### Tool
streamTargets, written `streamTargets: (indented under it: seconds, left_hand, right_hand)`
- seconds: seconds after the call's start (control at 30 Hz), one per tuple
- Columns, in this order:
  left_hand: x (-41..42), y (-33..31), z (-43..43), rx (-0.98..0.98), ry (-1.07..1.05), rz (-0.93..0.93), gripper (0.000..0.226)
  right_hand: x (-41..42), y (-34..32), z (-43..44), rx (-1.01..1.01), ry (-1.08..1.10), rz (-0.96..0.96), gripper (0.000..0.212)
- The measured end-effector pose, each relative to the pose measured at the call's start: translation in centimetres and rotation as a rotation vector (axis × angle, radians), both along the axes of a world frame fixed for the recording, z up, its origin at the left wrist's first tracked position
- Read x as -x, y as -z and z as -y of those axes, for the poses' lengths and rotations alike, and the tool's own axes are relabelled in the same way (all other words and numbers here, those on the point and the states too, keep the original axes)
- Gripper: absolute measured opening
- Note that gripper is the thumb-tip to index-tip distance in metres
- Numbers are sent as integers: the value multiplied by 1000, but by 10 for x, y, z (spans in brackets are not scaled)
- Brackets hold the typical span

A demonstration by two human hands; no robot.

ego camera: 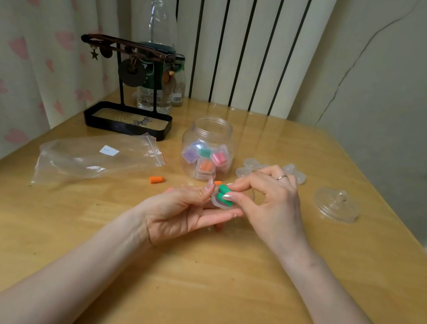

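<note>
Green foam earplug (222, 191) sits half inside a small clear plastic case (216, 204), held above the wooden table (212, 290) just in front of the clear plastic jar (210, 130). On the left, the left hand (183, 211) cradles the case in curled fingers and should keep it level and steady. On the right, the right hand (271, 200) pinches the earplug; it should squeeze the foam slim and press it flat inside.

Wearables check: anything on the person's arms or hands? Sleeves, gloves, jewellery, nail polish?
No sleeves, gloves, watch or bracelet in view: the left forearm and right forearm are uncovered to the frame edge. The right hand wears a thin silver-coloured ring. No ring shows on the left hand. The nails are long, with pale pearly polish.
</note>
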State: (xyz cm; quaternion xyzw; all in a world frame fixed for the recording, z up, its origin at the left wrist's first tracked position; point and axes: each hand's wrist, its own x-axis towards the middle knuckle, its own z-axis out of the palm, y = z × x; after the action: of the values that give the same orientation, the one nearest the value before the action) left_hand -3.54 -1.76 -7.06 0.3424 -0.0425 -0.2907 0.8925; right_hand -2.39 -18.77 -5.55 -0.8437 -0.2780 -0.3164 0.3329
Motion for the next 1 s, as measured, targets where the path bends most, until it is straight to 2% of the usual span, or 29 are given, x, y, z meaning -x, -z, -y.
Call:
streamTargets:
  seconds: [0.2, 0.37, 0.47, 0.6, 0.7, 0.77, 0.8, 0.83, 0.9, 1.0]
  left_hand:
    - [0, -1, -3, -48, -14, 35, 69]
    - [1, -2, -1, -29, -16, 7, 73]
    - [0, -1, -1, -9, -19, 0, 77]
    - [-1, 2, -3, -39, -40, -5, 72]
    - [-4, 7, -6, -95, -60, 5, 71]
    - [-2, 4, -3, -123, -123, -2, 75]
    - [-2, 2, -2, -151, -175, -14, 69]
    - [-1, 1, 0, -199, -236, -11, 52]
    - [1, -4, -2, -318, -357, 65, 22]
    - [-3, -18, -12, -534, -539, 314, 24]
  right_hand:
    - [1, -1, -1, 12, -87, -116, 14]
    - [1, -5, 1, -144, -159, -302, 26]
    - [-1, -1, -2, -18, -141, -111, 5]
    - [-5, 7, 1, 197, -24, 104, 18]
    - [-4, 9, 3, 317, -10, 111, 30]
    - [1, 5, 2, 208, -106, -24, 42]
    - [2, 2, 2, 97, -164, -97, 49]
    - [3, 1, 4, -9, -190, -143, 52]
    - [-5, 3, 10, -136, -126, -156, 46]
    - [-28, 16, 26, -153, 108, -203, 33]
